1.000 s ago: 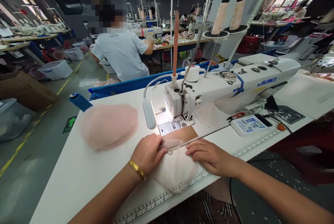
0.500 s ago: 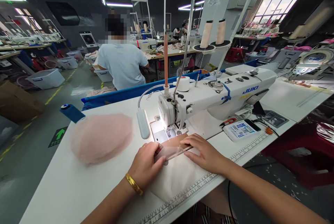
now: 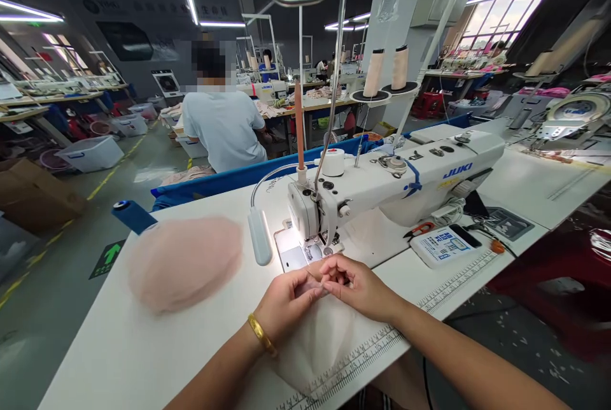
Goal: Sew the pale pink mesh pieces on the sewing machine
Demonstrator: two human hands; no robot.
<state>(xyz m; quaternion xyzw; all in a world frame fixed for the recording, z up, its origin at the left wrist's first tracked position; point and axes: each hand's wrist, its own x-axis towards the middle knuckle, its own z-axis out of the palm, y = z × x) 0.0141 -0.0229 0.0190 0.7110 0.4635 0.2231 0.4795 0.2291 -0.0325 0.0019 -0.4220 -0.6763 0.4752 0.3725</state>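
Note:
Just in front of the sewing machine's (image 3: pixel 405 174) needle area, my two hands meet over a piece of sheer pale fabric (image 3: pixel 329 340). My left hand (image 3: pixel 289 298), with a gold bangle at the wrist, pinches the fabric's edge between thumb and fingers. Close against it, my right hand (image 3: pixel 360 286) is closed on the same edge, fingertips curled together. The fabric hangs toward the table's front edge, over the printed ruler strip (image 3: pixel 372 353). My fingers hide the pinched edge. Left of the machine lies a pile of sheer pink fabric pieces (image 3: pixel 186 263).
A small lamp (image 3: pixel 260 236) stands left of the needle. Orange-handled snips (image 3: pixel 422 228) and a white box with a phone (image 3: pixel 443 246) lie to the right. A blue thread cone (image 3: pixel 133 216) rests at the left edge. A person in a light shirt (image 3: pixel 222 123) sits beyond the table.
My hands have come together; earlier they were apart with the fabric's edge stretched between them. My left hand has moved right, and my right hand's fingers have curled in.

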